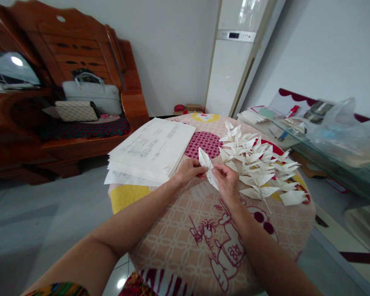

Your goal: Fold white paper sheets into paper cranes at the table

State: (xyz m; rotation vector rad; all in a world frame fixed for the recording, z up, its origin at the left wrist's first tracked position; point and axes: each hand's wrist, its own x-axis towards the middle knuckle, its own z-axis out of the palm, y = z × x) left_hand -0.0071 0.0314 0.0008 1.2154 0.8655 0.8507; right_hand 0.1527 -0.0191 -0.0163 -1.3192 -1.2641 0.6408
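A half-folded piece of white paper (207,166), long and pointed, is held over the middle of the round table (179,242). My left hand (189,170) pinches its left side and my right hand (226,181) pinches its lower right end. Both hands are closed on it. To the right lies a heap of several finished folded white paper cranes (259,164). A thick stack of printed white sheets (152,150) sits on the table's left side, just beyond my left hand.
The table wears a pink patterned cloth with cartoon prints. A wooden bench (80,135) with bags (89,96) stands at left, a tall white appliance (234,57) at the back, a glass-topped table (327,144) with clutter and a plastic bag (348,123) at right.
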